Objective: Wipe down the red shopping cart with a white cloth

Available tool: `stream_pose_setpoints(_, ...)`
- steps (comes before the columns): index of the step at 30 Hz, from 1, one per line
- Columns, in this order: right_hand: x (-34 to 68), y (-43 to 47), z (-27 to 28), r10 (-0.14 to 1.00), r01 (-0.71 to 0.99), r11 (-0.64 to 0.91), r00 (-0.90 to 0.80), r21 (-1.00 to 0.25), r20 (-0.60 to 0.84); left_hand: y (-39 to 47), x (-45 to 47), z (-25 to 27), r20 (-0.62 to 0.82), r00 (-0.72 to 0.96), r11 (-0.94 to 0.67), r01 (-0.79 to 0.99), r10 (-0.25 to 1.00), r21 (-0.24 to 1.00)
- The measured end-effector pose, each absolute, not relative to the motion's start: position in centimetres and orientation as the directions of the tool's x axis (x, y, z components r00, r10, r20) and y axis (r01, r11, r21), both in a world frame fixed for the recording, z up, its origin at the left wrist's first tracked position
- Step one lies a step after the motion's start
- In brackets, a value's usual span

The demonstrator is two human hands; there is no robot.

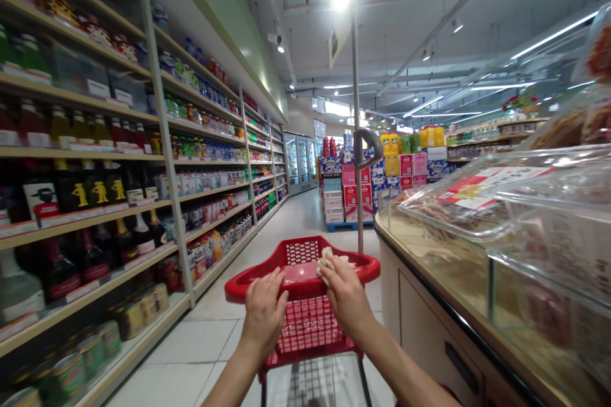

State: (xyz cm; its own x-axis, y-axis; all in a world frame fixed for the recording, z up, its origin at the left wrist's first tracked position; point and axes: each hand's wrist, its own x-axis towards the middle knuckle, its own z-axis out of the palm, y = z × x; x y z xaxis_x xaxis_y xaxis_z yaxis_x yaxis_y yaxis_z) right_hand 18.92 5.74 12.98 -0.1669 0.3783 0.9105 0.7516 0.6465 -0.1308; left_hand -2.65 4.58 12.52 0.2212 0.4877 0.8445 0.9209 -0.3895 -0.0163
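A red plastic shopping cart (312,331) with a mesh basket stands right in front of me. My left hand (265,302) rests over the left part of its red handle (238,290), fingers together and curled over the bar. A crumpled whitish cloth (326,262) is under the fingers of my right hand (347,289), which presses it against the right part of the handle. The fingertips of the right hand are partly hidden by the cloth. Between the hands, a pinkish panel (300,272) shows on the handle.
Shelves of bottles and cans (100,194) line the left side. Close on the right is a counter (420,296) with clear food packs (470,194). A grey pole (356,95) rises just ahead. Stacked drink boxes (353,194) stand farther on, and a tiled aisle (296,210) runs toward glass-door coolers (300,156).
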Motion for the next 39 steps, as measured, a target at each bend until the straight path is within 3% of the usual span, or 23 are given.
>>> stream_pose_setpoints(2, 19.4, 5.9, 13.0, 0.383, 0.75, 0.65, -0.182, -0.124, 0.905, 4.6, -2.7, 12.5, 0.838, 0.226, -0.395, 0.918, 0.497, -0.013)
stream_pose_setpoints(8, 21.9, 6.6, 12.7, 0.459, 0.824, 0.494, 0.025, -0.278, 0.888, 4.6, -2.6, 12.4, 0.843, 0.212, -0.397, 0.918, 0.495, 0.002)
stream_pose_setpoints(13, 18.9, 5.9, 12.5, 0.386, 0.761, 0.634, -0.158, -0.137, 0.909, 4.8, -2.5, 12.5, 0.842, 0.217, -0.393, 0.92, 0.493, -0.007)
stream_pose_setpoints(20, 21.4, 6.7, 12.3, 0.425, 0.826, 0.503, 0.018, -0.253, 0.905, 4.6, -2.1, 12.4, 0.84, 0.182, -0.384, 0.923, 0.511, 0.034)
stream_pose_setpoints(26, 18.5, 5.8, 12.8, 0.382, 0.751, 0.648, -0.179, -0.125, 0.907, 4.7, -2.1, 12.4, 0.842, 0.19, -0.375, 0.927, 0.505, 0.015)
stream_pose_setpoints(31, 21.3, 6.4, 12.4, 0.464, 0.837, 0.483, 0.002, -0.255, 0.886, 4.6, -1.9, 12.3, 0.839, 0.193, -0.377, 0.926, 0.509, 0.015)
stream_pose_setpoints(33, 19.8, 5.9, 12.4, 0.442, 0.809, 0.534, -0.018, -0.247, 0.897, 4.7, -1.8, 12.2, 0.839, 0.191, -0.377, 0.926, 0.51, 0.018)
stream_pose_setpoints(36, 16.8, 5.0, 12.6, 0.362, 0.736, 0.662, -0.154, -0.137, 0.92, 4.9, -1.8, 12.1, 0.837, 0.194, -0.383, 0.923, 0.511, 0.02)
stream_pose_setpoints(39, 17.3, 5.2, 12.7, 0.365, 0.737, 0.666, -0.186, -0.117, 0.912, 5.0, -1.9, 12.0, 0.835, 0.201, -0.39, 0.921, 0.512, 0.017)
